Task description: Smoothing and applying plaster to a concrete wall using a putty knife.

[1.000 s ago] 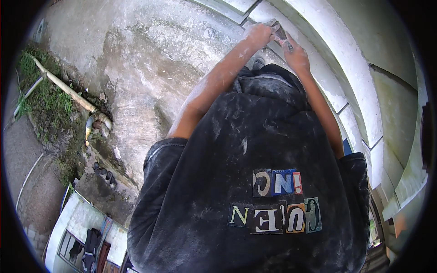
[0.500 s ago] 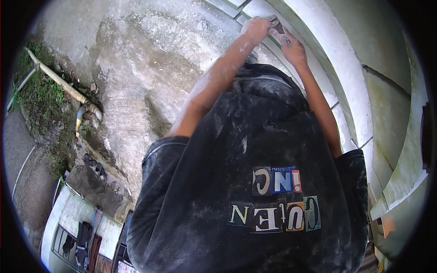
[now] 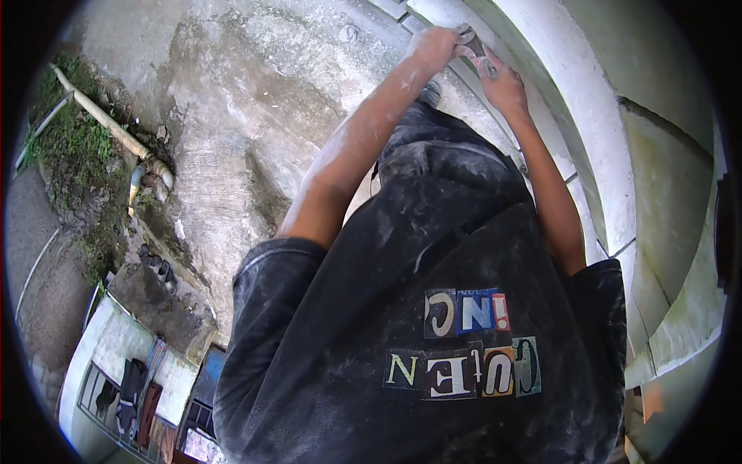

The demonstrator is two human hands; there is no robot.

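Far up against the white curved wall (image 3: 587,116), left hand (image 3: 430,46) and right hand (image 3: 501,81) both grip a small, stiff-looking, probably light dark tool (image 3: 473,45) by its ends.

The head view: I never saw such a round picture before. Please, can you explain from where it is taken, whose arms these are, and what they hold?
The camera sits on a person's head and looks down, so its wide lens bends straight edges and makes the picture round. The dark, dusty shirt and both bare forearms belong to that person. Both hands reach up to a white curved ledge. The left hand and the right hand meet on a small dark thing, pressed on the ledge; it is too small to say what it is. Far below lie rough grey concrete ground, a pale pipe beside grass, and clothes hanging on a railing.
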